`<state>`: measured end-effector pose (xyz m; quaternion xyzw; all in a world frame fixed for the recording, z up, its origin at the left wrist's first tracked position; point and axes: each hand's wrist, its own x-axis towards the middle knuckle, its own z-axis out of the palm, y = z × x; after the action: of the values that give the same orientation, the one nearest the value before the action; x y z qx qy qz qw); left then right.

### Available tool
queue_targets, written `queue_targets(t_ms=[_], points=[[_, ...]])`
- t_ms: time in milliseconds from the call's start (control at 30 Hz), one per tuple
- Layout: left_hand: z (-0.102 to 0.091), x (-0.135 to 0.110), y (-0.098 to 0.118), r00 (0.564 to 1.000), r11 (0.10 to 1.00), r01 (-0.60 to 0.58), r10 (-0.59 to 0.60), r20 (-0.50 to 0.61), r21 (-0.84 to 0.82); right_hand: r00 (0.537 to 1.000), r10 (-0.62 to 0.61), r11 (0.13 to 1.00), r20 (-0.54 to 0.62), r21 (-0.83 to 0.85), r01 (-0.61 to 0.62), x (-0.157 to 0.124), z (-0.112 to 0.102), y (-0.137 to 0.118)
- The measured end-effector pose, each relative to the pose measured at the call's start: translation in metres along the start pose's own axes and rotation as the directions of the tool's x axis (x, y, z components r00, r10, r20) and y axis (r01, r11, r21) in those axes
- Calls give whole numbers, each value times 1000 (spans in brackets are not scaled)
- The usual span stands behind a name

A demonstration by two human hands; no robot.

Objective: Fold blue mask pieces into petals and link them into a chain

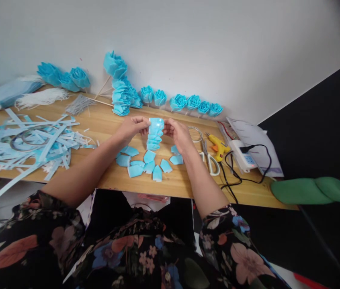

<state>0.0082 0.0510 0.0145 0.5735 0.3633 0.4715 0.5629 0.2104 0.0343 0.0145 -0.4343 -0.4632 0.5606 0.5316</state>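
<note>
A column of overlapping light-blue fabric petals (155, 131) stands out in the middle, with shiny spots near its upper end. My left hand (135, 127) pinches its upper left edge between thumb and fingers. At the opposite edge, the curled fingers of my right hand (177, 134) hold the same end. Loose cut blue petals (149, 156) lie scattered on the wooden table (109, 176) just below, some partly hidden by my forearms.
White-handled scissors (214, 166), a yellow glue gun (219, 147) and a power strip (244, 156) with black cables lie right. Several blue fabric flowers (178, 102) line the wall. Fabric scraps (34, 140) cover the left side. A green object (305, 190) sits far right.
</note>
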Motion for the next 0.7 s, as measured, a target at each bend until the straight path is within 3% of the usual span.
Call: queue_targets(t_ms=[233,433,700], points=[[1,-1,0,1000,1000,4,-4,9,-2,999,-38,998,30,-55,40,-4,3,-3],[1,0,-1,999,1000,9,-8,47,-28,997,-73,994,-13,-83,71,-4,5,-4],[-1,1,0,1000,994,16,-14,24,-105,998,21,1000,60,16,-22,-2,1,-2]])
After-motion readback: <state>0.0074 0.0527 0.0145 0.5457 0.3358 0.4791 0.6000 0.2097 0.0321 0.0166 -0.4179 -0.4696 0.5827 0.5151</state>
